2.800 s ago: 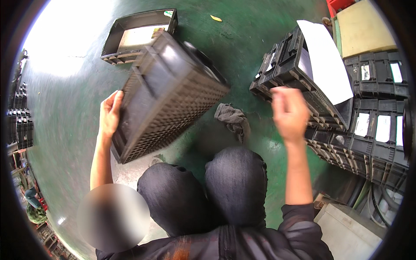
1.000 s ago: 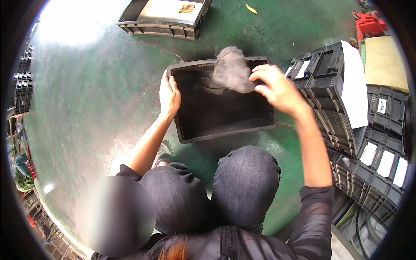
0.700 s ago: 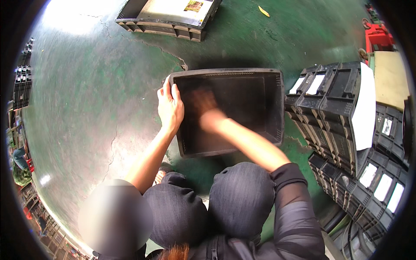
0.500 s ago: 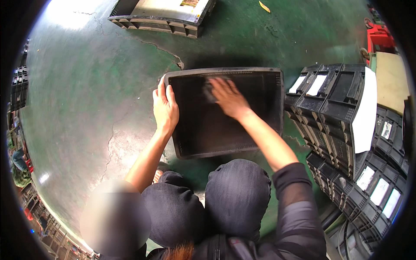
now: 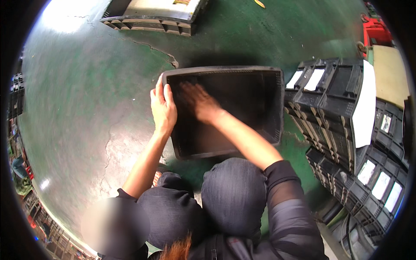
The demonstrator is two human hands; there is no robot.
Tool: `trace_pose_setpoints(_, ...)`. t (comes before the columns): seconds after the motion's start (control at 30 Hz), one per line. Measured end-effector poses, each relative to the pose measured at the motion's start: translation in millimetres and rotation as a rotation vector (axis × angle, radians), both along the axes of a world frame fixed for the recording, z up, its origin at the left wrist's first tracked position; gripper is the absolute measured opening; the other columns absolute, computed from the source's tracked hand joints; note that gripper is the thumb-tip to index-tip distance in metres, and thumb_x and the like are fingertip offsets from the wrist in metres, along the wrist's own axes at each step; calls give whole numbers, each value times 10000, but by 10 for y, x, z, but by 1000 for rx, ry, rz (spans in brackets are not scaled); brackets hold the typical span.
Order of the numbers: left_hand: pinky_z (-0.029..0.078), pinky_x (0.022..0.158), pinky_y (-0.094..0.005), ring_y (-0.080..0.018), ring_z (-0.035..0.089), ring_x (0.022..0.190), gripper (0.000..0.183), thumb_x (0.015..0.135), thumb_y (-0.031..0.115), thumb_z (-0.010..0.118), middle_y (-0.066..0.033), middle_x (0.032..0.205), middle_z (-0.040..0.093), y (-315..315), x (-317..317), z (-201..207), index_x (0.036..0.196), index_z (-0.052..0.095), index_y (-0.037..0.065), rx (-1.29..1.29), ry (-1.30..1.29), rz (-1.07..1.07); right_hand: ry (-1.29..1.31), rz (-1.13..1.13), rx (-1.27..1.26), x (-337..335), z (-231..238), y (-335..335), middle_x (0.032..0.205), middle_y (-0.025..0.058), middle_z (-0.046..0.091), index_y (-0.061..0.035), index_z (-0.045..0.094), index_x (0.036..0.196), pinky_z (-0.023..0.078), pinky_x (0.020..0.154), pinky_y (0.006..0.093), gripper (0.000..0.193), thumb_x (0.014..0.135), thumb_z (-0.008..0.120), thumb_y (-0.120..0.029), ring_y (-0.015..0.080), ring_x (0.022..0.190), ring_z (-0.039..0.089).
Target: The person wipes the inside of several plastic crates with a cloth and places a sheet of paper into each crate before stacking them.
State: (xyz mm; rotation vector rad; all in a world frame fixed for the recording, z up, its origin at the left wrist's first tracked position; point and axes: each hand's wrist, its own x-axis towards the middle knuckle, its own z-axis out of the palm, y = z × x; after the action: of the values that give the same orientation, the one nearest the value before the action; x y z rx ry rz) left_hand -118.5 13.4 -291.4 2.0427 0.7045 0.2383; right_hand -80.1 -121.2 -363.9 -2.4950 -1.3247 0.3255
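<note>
The left hand (image 5: 164,113) grips a black crate (image 5: 255,102) at its nine o'clock edge. The right hand (image 5: 202,103), blurred, reaches inside toward ten o'clock, its palm hidden. Out from there, on the green floor (image 5: 78,104), a second crate (image 5: 151,24) sits at eleven o'clock, stacked crates (image 5: 331,102) at three, and two dark-clad knees (image 5: 234,190) at six.

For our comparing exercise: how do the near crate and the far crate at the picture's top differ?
The left hand grips the near crate; no hand touches the far crate. The right hand is inside the near crate; the far crate holds a pale sheet. Both crates are black.
</note>
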Motion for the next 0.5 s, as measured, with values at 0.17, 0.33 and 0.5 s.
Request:
trace_pose_setpoints(0.17, 410, 893, -365, -306, 536, 1005, 363, 964, 240, 409, -178, 1094, 527, -3, -1, 20, 1281, 464, 71, 8, -8, -16, 50, -255, -88, 367, 39, -1093, 1459, 149, 250, 9, 485, 1198, 208, 1089, 458, 441, 796, 530, -167, 324, 1348, 233)
trace_pose_setpoints(0.33, 427, 852, -367, -294, 546, 950, 358, 956, 236, 430, -180, 1058, 518, -114, 71, -11, 1286, 471, 105, 2, -64, -27, -279, -448, -899, 456, 183, -1362, 1436, 277, 226, 60, 362, 1325, 135, 1099, 508, 542, 848, 422, -192, 411, 1333, 227)
trace_pose_setpoints(0.5, 455, 779, -365, -279, 564, 826, 358, 945, 236, 456, -161, 1000, 507, -62, 48, -44, 1291, 477, 145, -3, -60, -10, 132, -374, -807, -32, 466, -1594, 1231, 235, 456, 18, 526, 1154, 473, 868, 457, 407, 766, 560, -101, 385, 1074, 514)
